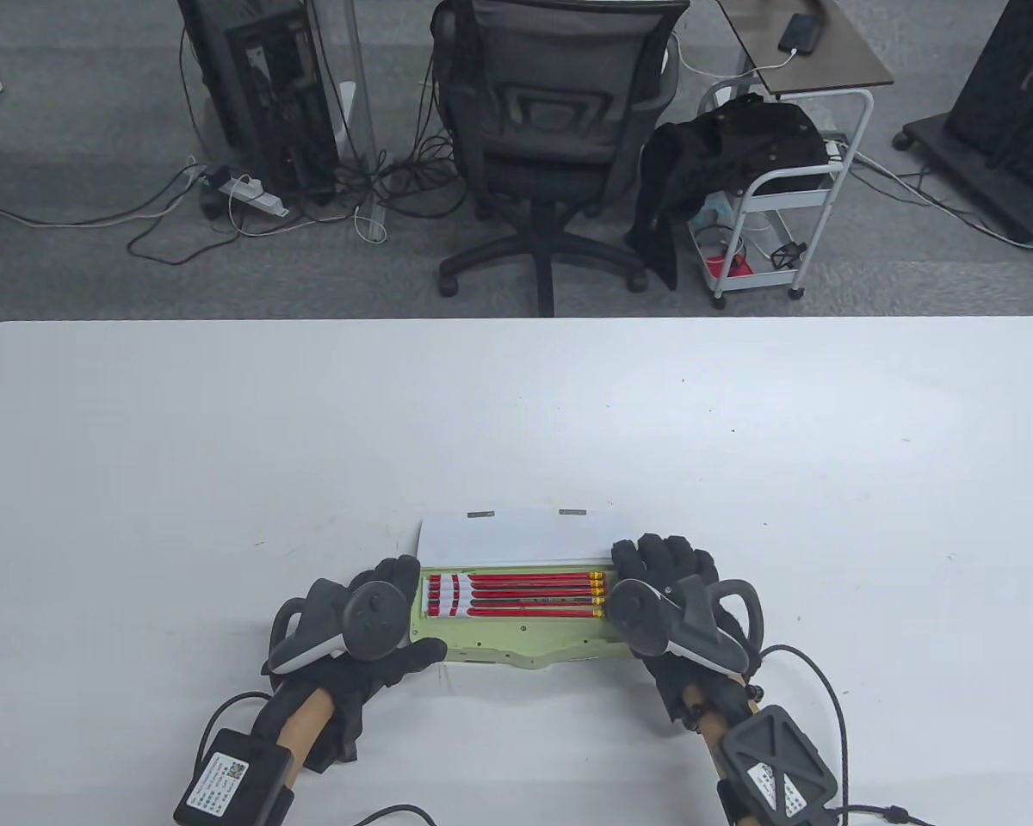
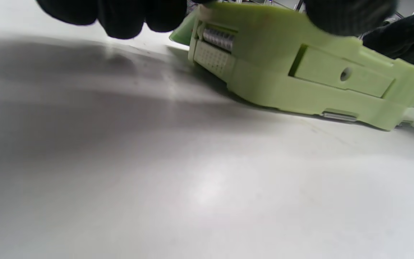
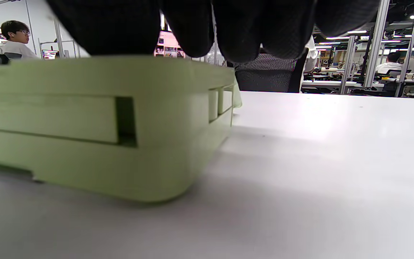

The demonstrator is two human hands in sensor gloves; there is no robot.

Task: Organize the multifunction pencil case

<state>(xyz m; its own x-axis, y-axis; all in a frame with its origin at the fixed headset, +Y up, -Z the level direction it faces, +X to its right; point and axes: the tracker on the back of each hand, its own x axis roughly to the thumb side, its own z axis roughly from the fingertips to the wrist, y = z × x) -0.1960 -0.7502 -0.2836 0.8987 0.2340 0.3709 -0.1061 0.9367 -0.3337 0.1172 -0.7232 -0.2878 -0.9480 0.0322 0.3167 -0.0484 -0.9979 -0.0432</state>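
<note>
Both hands sat at the ends of the case (image 1: 516, 650), near the table's (image 1: 224, 447) front edge. Left hand (image 1: 370, 632) gripped the left end: its fingers curled over the far corner beside the tray, and its thumb (image 1: 422, 651) lay stretched along the near side. In the left wrist view a fingertip (image 2: 347, 16) pressed on the case's top edge while other fingertips hung just above the table. Right hand (image 1: 667, 594) covered the right end, fingers (image 1: 654, 551) curled down over the rim by the eraser ends; the right wrist view showed the fingertips (image 3: 239, 32) resting on the top edge of the case (image 3: 102, 126). Whether the right thumb clamped the side could not be told.

The case was pale green and lay flat, open, its white lid (image 1: 525, 535) folded back away from the person. Red pencils (image 1: 525, 595) filled the tray side by side, lengthwise, with white bands at the left and gold ferrules at the right.

Beyond the table stood an office chair (image 1: 559, 112) and a white cart (image 1: 783, 198) draped with dark cloth
</note>
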